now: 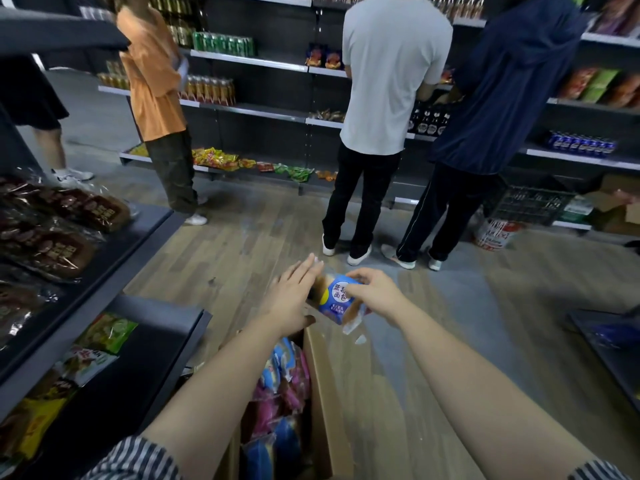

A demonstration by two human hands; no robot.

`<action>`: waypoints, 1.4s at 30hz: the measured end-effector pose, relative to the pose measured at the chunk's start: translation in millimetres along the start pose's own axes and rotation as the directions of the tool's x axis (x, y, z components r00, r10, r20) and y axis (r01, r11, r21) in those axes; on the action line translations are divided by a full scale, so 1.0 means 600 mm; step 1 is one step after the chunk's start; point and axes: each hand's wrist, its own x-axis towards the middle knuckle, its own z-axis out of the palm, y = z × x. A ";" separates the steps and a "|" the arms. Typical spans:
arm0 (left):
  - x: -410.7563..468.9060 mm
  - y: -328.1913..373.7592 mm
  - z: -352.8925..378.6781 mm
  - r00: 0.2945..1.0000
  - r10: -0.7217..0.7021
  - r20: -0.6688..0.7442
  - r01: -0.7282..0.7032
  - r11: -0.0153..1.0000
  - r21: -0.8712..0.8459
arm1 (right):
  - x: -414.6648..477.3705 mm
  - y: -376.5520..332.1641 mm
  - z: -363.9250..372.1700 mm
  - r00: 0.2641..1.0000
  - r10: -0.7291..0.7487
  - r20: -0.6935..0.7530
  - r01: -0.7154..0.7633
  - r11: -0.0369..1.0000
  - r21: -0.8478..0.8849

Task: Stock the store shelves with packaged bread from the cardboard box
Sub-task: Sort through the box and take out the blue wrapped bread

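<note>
3 people stand with their backs turned at the far shelves (263,114) across the wooden floor (242,251): one in an orange shirt (149,74), one in a grey shirt (391,74) and one in a navy hoodie (512,84). Those shelves carry green cans (223,45) higher up and loose snack packets (214,157) on the lowest level. A black crate (530,202) and a red and white bucket (495,233) sit on the floor to the right of the navy hoodie.

Close on the left, a dark upper shelf (145,230) bears brown bread loaves (52,240) in clear wrap. The lower shelf (166,341) under it holds green and yellow packets (107,334).

Both arms reach forward over the box, in the open aisle between the 2 shelf rows. The left hand (294,296) has its fingers straight and close together, its palm flat against the left side of the bread pack (334,301). The right hand (374,292) pinches the top right of that pack between curled fingers and thumb. The pack has a blue label and is tilted, held in the air just above the far end of the cardboard box (323,393).

The box stands open on the floor beside the lower shelf. It is filled with more bread bags (280,379) in blue and pink wrappers, piled loosely.
</note>
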 end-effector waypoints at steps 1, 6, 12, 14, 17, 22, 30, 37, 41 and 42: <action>-0.001 0.003 -0.005 0.999 0.035 -0.012 -0.035 0.998 0.043 | -0.003 -0.003 -0.003 1.000 0.006 0.030 -0.007 1.000 0.022; -0.002 -0.001 -0.011 0.981 0.159 -0.114 -0.148 0.984 0.104 | -0.014 -0.009 -0.011 0.991 -0.002 0.133 -0.008 0.997 0.080; 0.001 -0.033 -0.018 0.974 0.121 -0.190 -0.104 0.990 0.097 | -0.009 -0.010 -0.007 0.967 -0.256 -0.008 0.250 0.952 -0.178; -0.001 -0.037 -0.026 0.983 0.080 -0.167 -0.066 0.994 0.084 | -0.010 -0.016 -0.005 0.939 -0.339 0.060 0.338 0.875 -0.347; -0.002 -0.043 -0.037 0.992 0.030 -0.121 -0.021 0.997 0.075 | -0.009 -0.015 0.002 0.911 -0.384 0.150 0.403 0.758 -0.513; -0.007 -0.055 -0.048 0.996 0.039 -0.084 -0.034 0.998 0.057 | 0.004 -0.010 0.016 0.897 -0.406 0.173 0.422 0.674 -0.606; -0.033 -0.063 -0.081 0.997 0.003 -0.079 0.004 0.996 0.092 | 0.007 -0.038 0.035 0.856 -0.467 0.223 0.494 0.607 -0.623; -0.091 -0.042 -0.116 0.996 0.000 -0.084 0.023 0.960 0.280 | -0.017 -0.048 0.043 0.821 -0.506 0.264 0.535 0.519 -0.667; -0.137 -0.031 -0.127 0.995 -0.022 -0.095 0.054 0.935 0.349 | -0.045 -0.053 0.049 0.790 -0.532 0.306 0.576 0.471 -0.668; -0.152 -0.029 -0.129 0.994 -0.033 -0.102 0.067 0.934 0.350 | -0.053 -0.055 0.052 0.777 -0.541 0.320 0.591 0.453 -0.667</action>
